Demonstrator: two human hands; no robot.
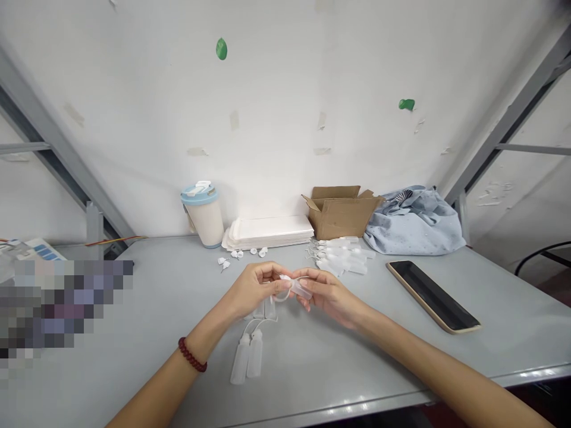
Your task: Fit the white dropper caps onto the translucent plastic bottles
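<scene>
In front of me, my right hand (332, 294) is closed around a small translucent squeeze bottle (302, 290), which lies tilted between thumb and fingers. My left hand (255, 289) meets it at the neck end, pinching a white cap (284, 277); a thin curved tube (282, 296) hangs there. Whether the cap sits fully on the bottle is hidden by the fingers. Below my left hand, two similar bottles (241, 359) with thin tubes lie side by side on the grey table (339, 374). More bottles (269, 308) show partly behind the left fingers.
Loose white caps (224, 262) lie beyond my left hand. A pile of bottles (343, 260) rests before an open cardboard box (343, 217). Along the wall stand a lidded cup (205, 220), stacked white sheets (272, 232) and a cloth bag (414, 226). A phone (432, 294) lies right.
</scene>
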